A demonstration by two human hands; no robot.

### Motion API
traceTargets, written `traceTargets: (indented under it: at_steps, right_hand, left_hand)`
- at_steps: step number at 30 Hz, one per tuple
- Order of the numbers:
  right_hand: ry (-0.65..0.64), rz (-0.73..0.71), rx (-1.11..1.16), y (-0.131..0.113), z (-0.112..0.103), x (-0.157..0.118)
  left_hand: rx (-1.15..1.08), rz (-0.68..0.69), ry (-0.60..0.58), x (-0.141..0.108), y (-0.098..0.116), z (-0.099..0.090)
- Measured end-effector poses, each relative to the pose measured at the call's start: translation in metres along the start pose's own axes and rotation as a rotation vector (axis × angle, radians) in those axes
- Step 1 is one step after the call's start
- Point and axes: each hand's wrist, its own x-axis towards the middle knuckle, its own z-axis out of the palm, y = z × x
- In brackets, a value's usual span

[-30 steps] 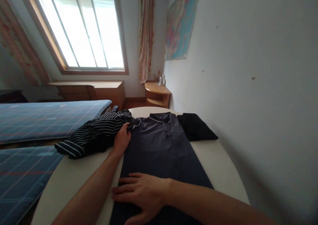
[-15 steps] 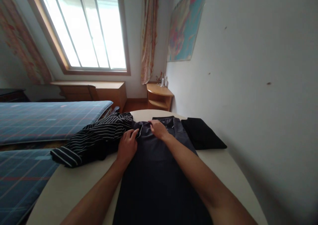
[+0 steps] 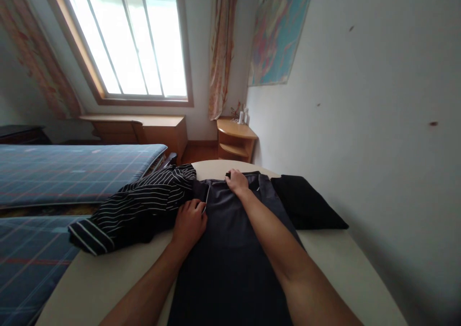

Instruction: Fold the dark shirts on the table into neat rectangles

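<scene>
A dark grey shirt (image 3: pixel 230 249) lies lengthwise on a round cream table (image 3: pixel 212 163), its collar end away from me. My right hand (image 3: pixel 236 182) is closed on the top edge near the collar, thumb and fingers pinching the fabric. At the shirt's upper left side, my left hand (image 3: pixel 190 223) has its fingers curled over the edge, beside a thin white trim line; the fingertips are partly hidden. A black-and-white striped garment (image 3: pixel 144 201) lies loosely bunched left of the shirt, close to my left hand. Right of the shirt rests a folded black garment (image 3: pixel 309 203).
Two beds or mattresses with blue plaid covers (image 3: pixel 79 172) stand left of the table. Beyond are a wooden desk (image 3: pixel 162 124) under the window and a small corner shelf (image 3: pixel 237 131). A white wall (image 3: pixel 378 172) runs along the right.
My right hand has shifted slightly right along the shirt's top edge, and a fold there looks flatter. My left hand has moved a little down along the shirt's left edge. The view has shifted slightly.
</scene>
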Motion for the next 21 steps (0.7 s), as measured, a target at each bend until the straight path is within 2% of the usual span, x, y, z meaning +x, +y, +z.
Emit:
traceTargets:
  at_steps: [4, 10, 14, 17, 21]
  right_hand:
    - [-0.020, 0.113, 0.065, 0.004, 0.004, 0.008]
    - [0.017, 0.165, 0.171, 0.005, 0.004, 0.016]
    - [0.053, 0.101, 0.210, 0.010, 0.001, 0.018]
    - [0.026, 0.038, 0.197, 0.011, 0.001, 0.015]
    - [0.020, 0.040, 0.115, 0.005, 0.005, 0.005]
  left_hand:
    - [-0.004, -0.006, -0.010, 0.001, 0.000, 0.000]
    - [-0.017, -0.014, -0.012, 0.001, 0.001, -0.001]
    - [-0.021, -0.014, -0.009, 0.001, 0.001, -0.001]
    - [-0.016, -0.012, -0.006, 0.001, 0.001, 0.000]
    - [-0.006, -0.012, -0.004, 0.000, 0.000, 0.002]
